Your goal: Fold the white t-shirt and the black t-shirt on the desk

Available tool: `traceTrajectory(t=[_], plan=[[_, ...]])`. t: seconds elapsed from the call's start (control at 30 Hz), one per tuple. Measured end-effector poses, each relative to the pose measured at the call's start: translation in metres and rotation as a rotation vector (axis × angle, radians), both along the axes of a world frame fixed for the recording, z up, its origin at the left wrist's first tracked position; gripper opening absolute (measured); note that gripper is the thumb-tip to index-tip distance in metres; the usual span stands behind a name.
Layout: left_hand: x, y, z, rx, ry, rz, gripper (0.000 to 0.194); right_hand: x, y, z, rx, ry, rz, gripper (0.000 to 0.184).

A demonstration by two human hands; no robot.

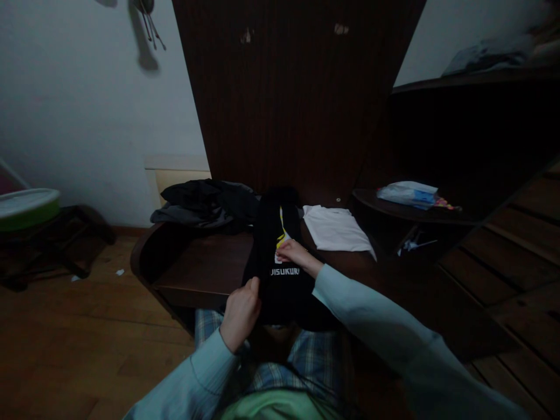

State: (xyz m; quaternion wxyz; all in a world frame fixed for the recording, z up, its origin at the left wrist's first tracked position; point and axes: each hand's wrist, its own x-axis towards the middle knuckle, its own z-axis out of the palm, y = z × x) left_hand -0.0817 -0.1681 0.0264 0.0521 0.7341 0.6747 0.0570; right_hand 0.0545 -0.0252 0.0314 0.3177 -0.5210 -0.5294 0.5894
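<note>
A black shirt [280, 297] with white lettering and a yellow and white print lies lengthwise over the dark wooden bench top, its near end at my lap. At its left edge, my left hand [242, 310] is closed with the fingers pinching the black cloth. My right hand [295, 255] reaches across to the print just above the lettering, thumb and fingers pinched together on the fabric there. Part of the print is hidden behind that hand. Beyond the right hand, a folded white garment [336, 228] lies flat.
Dark clothes [210, 201] are heaped at the back left of the bench [196, 265]. A plastic packet [409, 193] rests on the right-hand shelf. A tall dark panel [289, 105] rises behind. At far left a green basin [30, 210] sits on a low stool.
</note>
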Motion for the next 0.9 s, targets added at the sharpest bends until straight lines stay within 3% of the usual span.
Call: traceTrajectory(t=[0.3, 0.63, 0.77, 0.9], plan=[[-0.009, -0.013, 0.008, 0.057, -0.059, 0.021, 0.021, -0.019, 0.03, -0.013, 0.025, -0.02, -0.204, 0.019], [-0.019, -0.028, -0.011, -0.015, -0.037, 0.039, 0.02, -0.025, 0.039, -0.007, 0.048, 0.021, -0.335, 0.02], [-0.028, -0.029, -0.006, -0.042, -0.053, 0.029, 0.016, -0.023, 0.034, -0.007, -0.006, 0.06, -0.296, 0.017], [-0.025, -0.03, 0.003, 0.01, -0.069, 0.055, 0.01, -0.023, 0.024, -0.009, -0.096, 0.085, -0.146, 0.017]])
